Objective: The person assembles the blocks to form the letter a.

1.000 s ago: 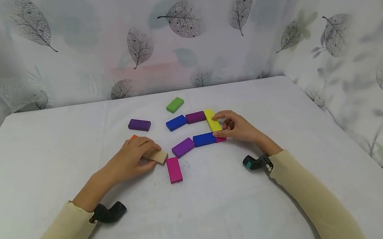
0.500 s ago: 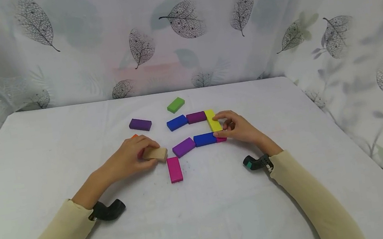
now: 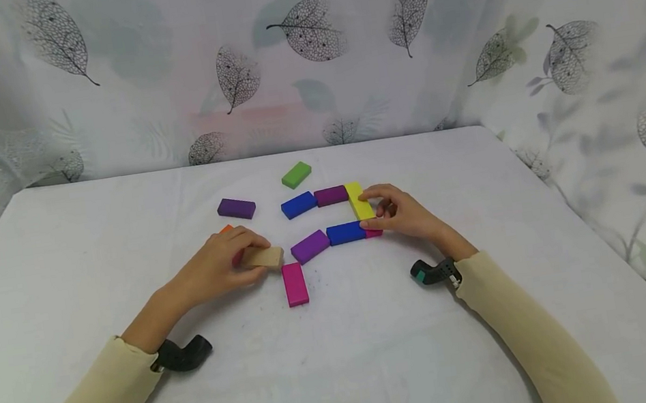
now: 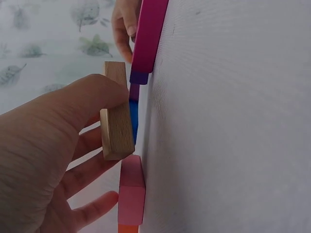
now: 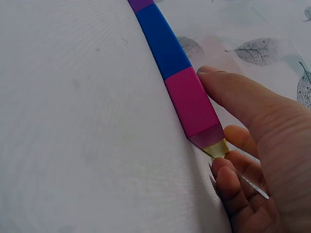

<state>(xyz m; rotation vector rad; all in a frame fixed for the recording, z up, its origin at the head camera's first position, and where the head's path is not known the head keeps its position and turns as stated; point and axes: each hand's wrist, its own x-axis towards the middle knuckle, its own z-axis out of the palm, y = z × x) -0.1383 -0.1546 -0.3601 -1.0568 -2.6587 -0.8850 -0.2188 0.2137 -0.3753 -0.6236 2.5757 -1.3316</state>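
Note:
My left hand (image 3: 220, 264) pinches a plain wooden block (image 3: 265, 258) between thumb and fingers; in the left wrist view that block (image 4: 116, 128) is tilted. A lighter pink block (image 4: 131, 191) and an orange block (image 3: 226, 229) lie by its fingers, mostly hidden in the head view. My right hand (image 3: 402, 218) rests at the right end of a row of blocks. Its thumb touches a pink block (image 5: 194, 104), and its index finger touches the yellow block (image 3: 359, 201). A blue block (image 3: 345, 233) joins the pink one on its left.
A violet block (image 3: 309, 247) and a magenta block (image 3: 295, 284) lie between the hands. Behind them are another blue block (image 3: 299, 205), a plum block (image 3: 331, 195), a dark purple block (image 3: 236, 208) and a green block (image 3: 296, 175). All lie on a white-covered table (image 3: 347, 370).
The wooden block in my left hand has turned slightly, its right end shifting a little away from me. My right hand stays in place.

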